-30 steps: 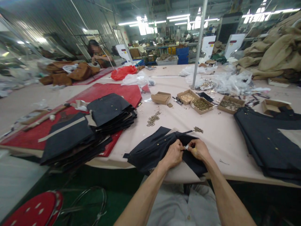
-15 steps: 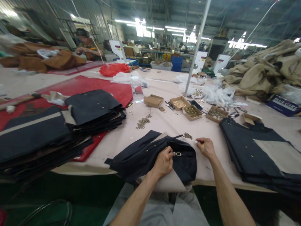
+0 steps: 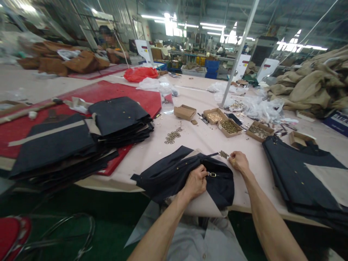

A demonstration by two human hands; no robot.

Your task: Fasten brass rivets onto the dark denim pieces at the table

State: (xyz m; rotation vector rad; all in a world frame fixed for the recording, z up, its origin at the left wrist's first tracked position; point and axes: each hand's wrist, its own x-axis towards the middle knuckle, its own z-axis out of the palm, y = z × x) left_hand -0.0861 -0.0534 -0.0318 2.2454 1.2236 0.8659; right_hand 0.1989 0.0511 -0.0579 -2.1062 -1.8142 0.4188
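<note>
A dark bag piece [image 3: 168,174] with a beige lining lies across the table's front edge in front of me. My left hand [image 3: 196,182] is closed on its folded edge, beside a strap with a gold buckle [image 3: 213,174]. Something white shows at the fingertips of that hand. My right hand [image 3: 239,162] is pinched shut just right of the bag, at a small pile of brass fittings [image 3: 223,154]. Whatever its fingers hold is hidden. Farther back on the table lies a cluster of brass rings [image 3: 172,137].
Stacked dark panels lie left [image 3: 119,116] and right [image 3: 296,174]. Cardboard boxes of small metal parts [image 3: 230,127] stand behind the bag, near a metal pole [image 3: 239,54] and a clear bottle [image 3: 166,98]. A person [image 3: 111,47] is at the far left. A red stool [image 3: 12,235] stands lower left.
The view has shifted, so everything sits farther right. My right hand has come closer to the pile of brass fittings. My left hand keeps its grip on the bag piece.
</note>
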